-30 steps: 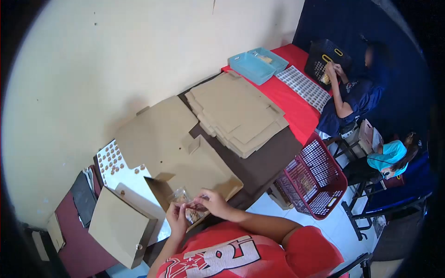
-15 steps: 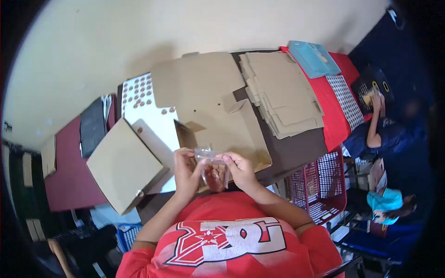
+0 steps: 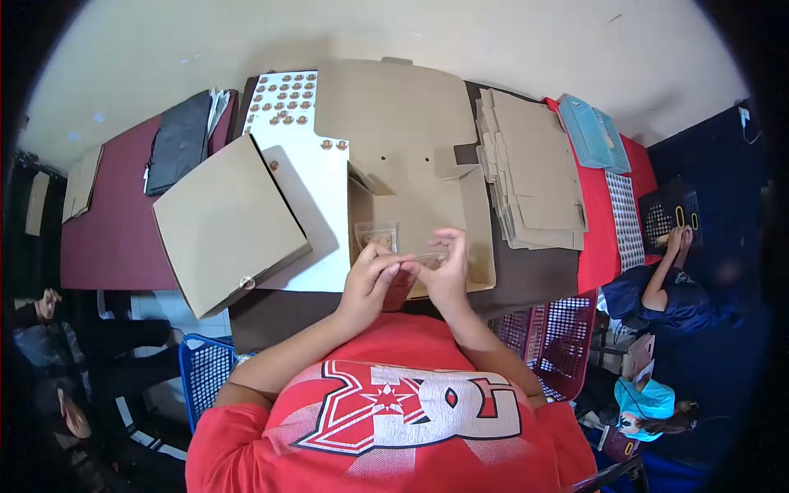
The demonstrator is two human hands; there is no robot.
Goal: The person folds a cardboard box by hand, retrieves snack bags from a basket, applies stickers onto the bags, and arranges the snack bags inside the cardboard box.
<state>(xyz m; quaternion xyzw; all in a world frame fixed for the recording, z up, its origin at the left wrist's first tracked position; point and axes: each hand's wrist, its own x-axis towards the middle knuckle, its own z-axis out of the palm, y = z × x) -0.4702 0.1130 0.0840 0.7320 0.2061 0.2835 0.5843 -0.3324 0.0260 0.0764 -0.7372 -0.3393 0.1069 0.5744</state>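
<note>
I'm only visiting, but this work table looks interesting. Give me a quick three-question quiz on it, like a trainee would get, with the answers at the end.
1. True or false: the stack of flat cardboard lies to the right of the open box.
2. What lies inside that open box, just beyond the person's left hand?
3. How are the left hand and the right hand placed?
A) Far apart
B) Close together
C) Both out of sight

Key:
1. True.
2. A small clear packet.
3. B.
</note>
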